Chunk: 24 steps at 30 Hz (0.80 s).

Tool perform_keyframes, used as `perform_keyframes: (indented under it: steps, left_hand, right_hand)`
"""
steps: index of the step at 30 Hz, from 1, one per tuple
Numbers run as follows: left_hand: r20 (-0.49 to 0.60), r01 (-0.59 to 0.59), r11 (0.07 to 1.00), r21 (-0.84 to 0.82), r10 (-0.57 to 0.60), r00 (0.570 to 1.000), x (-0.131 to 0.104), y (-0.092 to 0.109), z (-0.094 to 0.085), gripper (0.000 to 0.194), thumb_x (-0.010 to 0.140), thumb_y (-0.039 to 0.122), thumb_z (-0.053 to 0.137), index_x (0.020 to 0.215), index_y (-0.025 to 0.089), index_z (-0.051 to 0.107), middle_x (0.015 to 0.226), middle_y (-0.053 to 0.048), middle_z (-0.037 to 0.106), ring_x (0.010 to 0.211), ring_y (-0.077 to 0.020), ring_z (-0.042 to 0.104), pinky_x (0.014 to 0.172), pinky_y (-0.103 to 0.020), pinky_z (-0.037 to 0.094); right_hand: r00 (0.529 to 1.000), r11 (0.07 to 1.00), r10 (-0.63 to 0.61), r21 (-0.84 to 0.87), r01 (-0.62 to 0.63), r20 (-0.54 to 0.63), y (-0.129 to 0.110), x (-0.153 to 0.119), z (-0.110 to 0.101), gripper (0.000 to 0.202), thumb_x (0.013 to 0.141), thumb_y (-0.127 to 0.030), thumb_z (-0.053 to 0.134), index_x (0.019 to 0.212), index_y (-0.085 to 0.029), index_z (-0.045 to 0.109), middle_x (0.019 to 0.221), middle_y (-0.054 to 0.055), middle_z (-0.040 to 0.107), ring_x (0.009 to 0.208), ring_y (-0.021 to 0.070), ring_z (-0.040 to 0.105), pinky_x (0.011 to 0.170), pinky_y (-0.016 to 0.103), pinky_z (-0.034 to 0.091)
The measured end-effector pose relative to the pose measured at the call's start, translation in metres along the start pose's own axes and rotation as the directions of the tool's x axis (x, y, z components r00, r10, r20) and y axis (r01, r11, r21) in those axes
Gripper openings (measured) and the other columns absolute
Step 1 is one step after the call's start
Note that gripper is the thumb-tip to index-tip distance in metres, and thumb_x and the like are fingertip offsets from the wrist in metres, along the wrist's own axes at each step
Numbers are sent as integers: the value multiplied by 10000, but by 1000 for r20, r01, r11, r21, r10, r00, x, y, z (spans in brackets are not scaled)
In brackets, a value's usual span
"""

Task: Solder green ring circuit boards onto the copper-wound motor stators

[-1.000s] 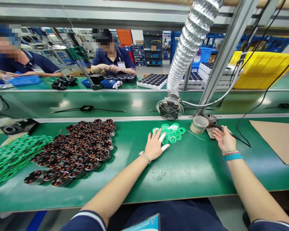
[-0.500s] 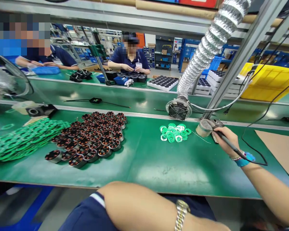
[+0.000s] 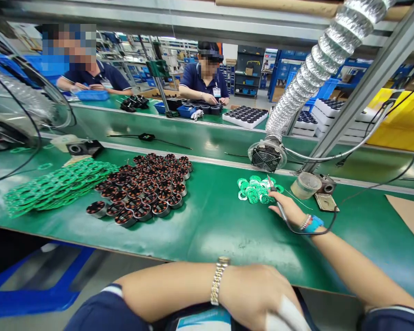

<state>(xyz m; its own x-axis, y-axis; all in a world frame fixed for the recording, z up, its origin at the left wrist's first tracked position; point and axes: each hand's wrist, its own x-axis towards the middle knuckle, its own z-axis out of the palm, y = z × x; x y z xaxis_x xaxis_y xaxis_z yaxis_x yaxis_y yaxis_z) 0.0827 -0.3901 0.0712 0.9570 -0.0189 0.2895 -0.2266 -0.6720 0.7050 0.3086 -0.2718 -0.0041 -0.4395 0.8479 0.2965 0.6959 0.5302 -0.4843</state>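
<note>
My right hand (image 3: pixel 287 210) is closed around a soldering iron (image 3: pixel 279 209), its tip over a pile of green and white ring-shaped boards (image 3: pixel 253 189). My left hand (image 3: pixel 258 296), with a metal watch at the wrist, is at the bottom edge near my body. White coverings show on some of its fingers, and the fingertips are hidden, so what it holds cannot be told. Rows of round motor parts with copper windings (image 3: pixel 141 188) stand left of centre on the green bench (image 3: pixel 210 230). Green board panels (image 3: pixel 58 186) are stacked farther left.
A round tub (image 3: pixel 306 185) and a soldering stand (image 3: pixel 326 200) are at the right rear. A fan (image 3: pixel 266 157) on a silver duct hangs behind the boards. The iron's cable loops by my right wrist. Cardboard (image 3: pixel 409 220) lies far right. Two people sit across.
My right hand has moved left with the soldering iron, from the stand to the ring boards. My left hand has come into view at the bottom. The view has shifted left.
</note>
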Motion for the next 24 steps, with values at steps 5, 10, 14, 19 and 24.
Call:
perform_keyframes:
  steps: [5,10,14,19,24]
  left_hand:
    - [-555,719,605,342,-487,674,-113,-36,-23,237,831,294,516,1034,226,619,1051,-97,649,1102,-269,513,993,-468,338]
    - [-885,979,-26,201,-433,170,-214,-58,-57,344,772,287,585,1099,181,599,1252,-138,534,1245,-351,360,1017,-545,266]
    - [-865,966,-117,230,-480,148,-234,-68,-72,272,723,300,645,960,168,655,1262,-129,535,1267,-373,336,1020,-574,252]
    - [-821,953,57,299,-493,287,-211,-69,-57,160,708,299,669,804,170,680,1210,-118,584,1267,-349,371,1048,-557,262]
    - [-821,893,372,255,-404,403,-169,-70,-13,178,746,267,655,910,200,669,1177,-98,619,1187,-284,495,1023,-540,348]
  right_hand:
    - [999,1000,-23,13,23,-38,18,15,31,333,760,-235,597,1092,-213,576,1104,88,633,1030,250,602,939,454,457]
    - [991,999,-37,-1,37,-126,23,13,34,357,785,-292,584,1128,-206,539,1155,111,598,1069,271,579,945,474,451]
    - [991,991,-130,-40,129,-36,-9,-8,31,401,794,-317,604,1170,-225,499,1172,97,591,1040,237,601,924,405,489]
    - [966,982,-188,41,184,178,-64,-45,48,348,861,-227,511,1206,-214,464,1278,124,514,1145,233,542,951,383,476]
    - [992,994,-97,52,92,87,-93,-56,71,371,865,-208,503,1229,-221,431,1275,140,515,1135,238,552,943,388,485]
